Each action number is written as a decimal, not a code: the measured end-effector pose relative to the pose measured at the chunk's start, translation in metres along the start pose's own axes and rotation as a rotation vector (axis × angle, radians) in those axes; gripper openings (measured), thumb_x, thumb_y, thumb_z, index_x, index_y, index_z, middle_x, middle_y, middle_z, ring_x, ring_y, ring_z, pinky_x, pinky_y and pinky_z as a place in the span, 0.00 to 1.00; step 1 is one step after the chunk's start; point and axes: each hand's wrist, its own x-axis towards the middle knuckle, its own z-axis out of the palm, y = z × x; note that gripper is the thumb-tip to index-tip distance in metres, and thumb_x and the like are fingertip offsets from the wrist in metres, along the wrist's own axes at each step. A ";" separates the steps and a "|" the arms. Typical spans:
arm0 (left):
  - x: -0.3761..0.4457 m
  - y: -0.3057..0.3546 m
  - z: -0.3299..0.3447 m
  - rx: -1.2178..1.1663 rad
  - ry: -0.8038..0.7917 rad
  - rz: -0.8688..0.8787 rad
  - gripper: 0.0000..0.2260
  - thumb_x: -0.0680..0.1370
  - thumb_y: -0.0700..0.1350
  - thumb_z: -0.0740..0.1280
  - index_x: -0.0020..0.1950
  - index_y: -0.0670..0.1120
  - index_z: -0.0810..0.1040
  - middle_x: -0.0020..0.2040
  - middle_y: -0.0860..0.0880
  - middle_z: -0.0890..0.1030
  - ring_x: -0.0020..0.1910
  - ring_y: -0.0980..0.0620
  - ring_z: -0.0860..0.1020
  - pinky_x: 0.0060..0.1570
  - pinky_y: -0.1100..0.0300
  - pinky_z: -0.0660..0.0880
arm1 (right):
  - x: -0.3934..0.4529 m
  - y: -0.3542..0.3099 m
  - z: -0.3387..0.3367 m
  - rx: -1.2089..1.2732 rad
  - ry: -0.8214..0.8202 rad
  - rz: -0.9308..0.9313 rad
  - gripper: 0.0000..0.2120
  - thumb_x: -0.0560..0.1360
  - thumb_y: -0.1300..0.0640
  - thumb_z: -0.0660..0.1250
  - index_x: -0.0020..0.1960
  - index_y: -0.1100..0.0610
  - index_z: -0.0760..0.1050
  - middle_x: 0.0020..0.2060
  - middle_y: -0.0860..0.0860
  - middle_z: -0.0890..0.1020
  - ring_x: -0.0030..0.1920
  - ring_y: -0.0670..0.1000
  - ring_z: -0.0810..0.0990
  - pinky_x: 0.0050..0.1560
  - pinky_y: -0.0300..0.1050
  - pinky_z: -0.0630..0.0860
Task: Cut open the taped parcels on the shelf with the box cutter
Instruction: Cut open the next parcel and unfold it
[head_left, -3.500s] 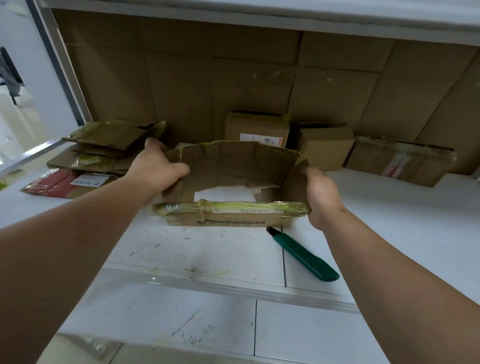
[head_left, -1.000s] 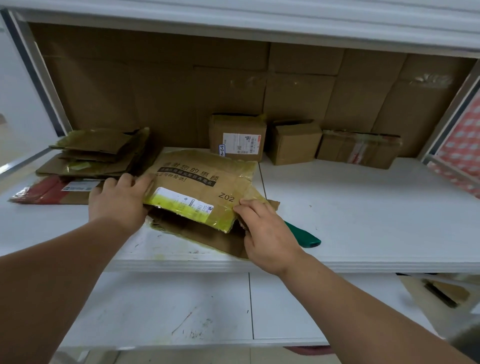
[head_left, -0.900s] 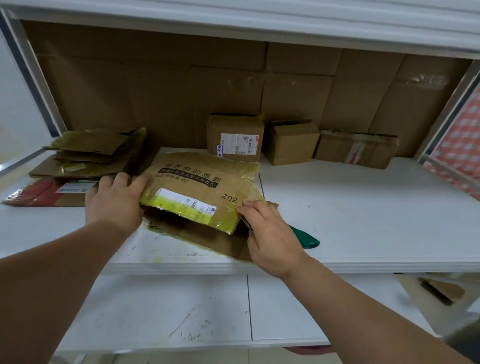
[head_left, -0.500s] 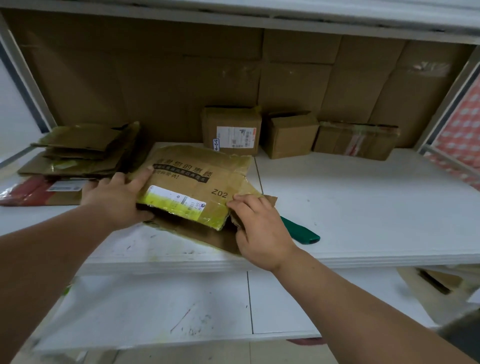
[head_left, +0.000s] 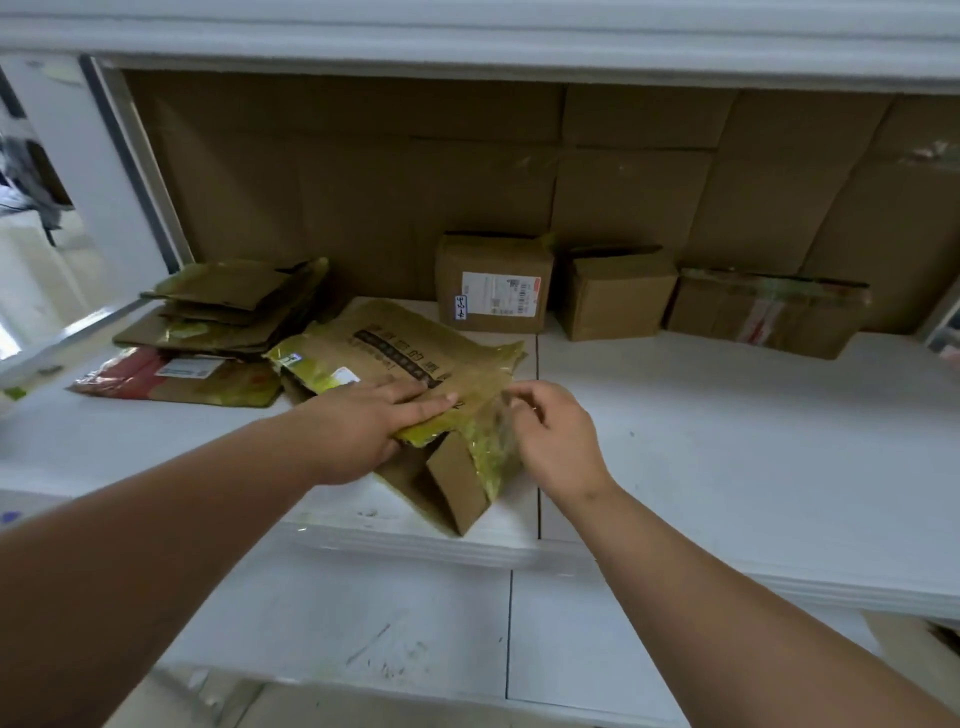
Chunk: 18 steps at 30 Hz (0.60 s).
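The white shelf (head_left: 727, 447) spans the view, its front edge running from nine o'clock to four o'clock, with a seam between boards at centre. Its right half, from one to four o'clock, lies bare and gives the widest room to move. A cardboard backing (head_left: 363, 182) closes off the rear from ten to two o'clock.

At centre lies the flattened carton (head_left: 415, 343), glossy with yellowish tape, one corner flap reaching almost to the shelf's front edge. Dark printed characters cross its top; they are too blurred to read.

At nine o'clock a stack of flattened cartons (head_left: 223, 312) sits on a red-printed flat packet (head_left: 156, 371) bearing a white label.

Along the back, at twelve to two o'clock, stand three parcels: a labelled box (head_left: 493, 283) with a handwritten tag reading "3-2-4", a plain box (head_left: 618, 293) just beside it, and a long taped parcel (head_left: 763, 312).

The left hand (head_left: 358, 421) presses flat on the carton, fingers straight. The right hand (head_left: 556, 436) hovers at the carton's right edge, fingers loosely curled; whether it pinches the tape cannot be told. The box cutter is hidden from sight.
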 end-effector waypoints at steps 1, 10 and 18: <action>-0.001 0.002 0.000 -0.015 0.003 -0.002 0.40 0.80 0.44 0.61 0.69 0.74 0.33 0.80 0.54 0.50 0.78 0.51 0.49 0.74 0.53 0.51 | 0.004 0.007 -0.005 0.002 0.004 0.050 0.13 0.81 0.56 0.60 0.61 0.53 0.78 0.58 0.49 0.77 0.56 0.47 0.77 0.58 0.38 0.70; -0.025 -0.009 -0.003 0.047 -0.036 -0.248 0.46 0.77 0.35 0.58 0.68 0.76 0.30 0.78 0.53 0.48 0.68 0.47 0.60 0.63 0.52 0.66 | 0.021 0.021 -0.001 -0.044 -0.319 0.032 0.10 0.80 0.55 0.61 0.58 0.53 0.77 0.51 0.47 0.79 0.50 0.49 0.76 0.49 0.40 0.70; -0.026 -0.006 -0.020 -0.592 -0.091 -0.431 0.22 0.81 0.59 0.58 0.74 0.57 0.67 0.75 0.53 0.65 0.71 0.52 0.65 0.64 0.60 0.60 | 0.028 0.005 0.020 0.115 -0.512 0.087 0.06 0.77 0.50 0.67 0.45 0.51 0.71 0.44 0.49 0.78 0.44 0.49 0.77 0.41 0.42 0.77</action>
